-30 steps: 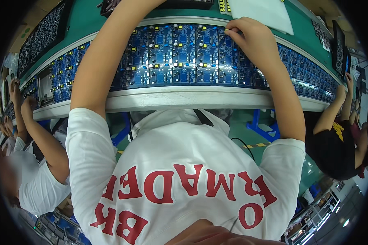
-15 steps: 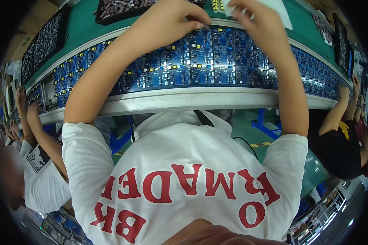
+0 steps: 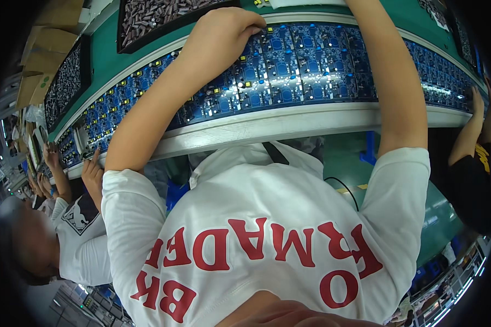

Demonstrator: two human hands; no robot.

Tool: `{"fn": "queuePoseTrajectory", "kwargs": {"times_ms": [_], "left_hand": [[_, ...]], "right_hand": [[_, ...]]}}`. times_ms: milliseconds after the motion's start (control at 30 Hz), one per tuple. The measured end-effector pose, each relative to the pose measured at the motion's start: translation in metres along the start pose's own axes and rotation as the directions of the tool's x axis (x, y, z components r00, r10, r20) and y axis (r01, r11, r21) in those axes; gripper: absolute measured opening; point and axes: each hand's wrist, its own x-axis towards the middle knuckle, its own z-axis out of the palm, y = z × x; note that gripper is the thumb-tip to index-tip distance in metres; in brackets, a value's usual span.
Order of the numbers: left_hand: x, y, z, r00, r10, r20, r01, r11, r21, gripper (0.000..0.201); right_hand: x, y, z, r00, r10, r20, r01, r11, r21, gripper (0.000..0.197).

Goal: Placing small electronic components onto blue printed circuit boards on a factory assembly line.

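Note:
My left hand (image 3: 223, 35) is closed in a pinch over the far edge of the blue circuit boards (image 3: 281, 68), close to a small yellow component (image 3: 269, 29). Whatever lies between thumb and fingertips is too small or hidden to name. Of my right arm (image 3: 393, 76) only the forearm shows; it crosses the boards and runs out at the top edge, so the hand itself is out of sight. Small yellow, blue and silvery components stand on the boards, the yellow ones mostly toward the left.
Metal rails (image 3: 289, 117) border the row of boards. Beyond the far rail stands a black tray (image 3: 126, 46) of brownish cylindrical parts, beside a white sheet (image 3: 303, 2) and several loose yellow parts (image 3: 261, 3). A co-worker's hand (image 3: 93, 174) is at the left, another's (image 3: 477, 102) at the right.
The whole view has shifted. My right hand, earlier seen blurred near the yellow parts, has gone past the top edge. My left hand stays pinched near the boards' far edge.

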Motion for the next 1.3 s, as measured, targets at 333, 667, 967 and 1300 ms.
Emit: {"fn": "queuePoseTrajectory", "kwargs": {"times_ms": [333,667,967,1300], "left_hand": [[0.007,-0.001,0.008,0.997,0.080,0.018,-0.081,0.990,0.117,0.016],[0.002,0.001,0.008,0.985,0.171,-0.018,-0.170,0.984,0.048,0.018],[0.003,-0.012,0.035,0.784,0.507,-0.358,-0.458,0.862,0.217,0.019],[0.015,0.008,-0.004,0.949,0.271,0.161,-0.294,0.946,0.139,0.008]], "right_hand": [[-0.006,0.010,0.015,0.998,0.033,-0.050,-0.033,0.999,0.001,0.015],[-0.008,0.010,0.013,0.994,0.008,-0.109,-0.008,1.000,0.001,0.015],[-0.029,-0.027,-0.018,0.992,-0.017,-0.128,0.048,0.968,0.247,0.015],[-0.101,-0.075,-0.040,0.948,0.077,0.310,-0.205,0.891,0.406,0.018]]}}
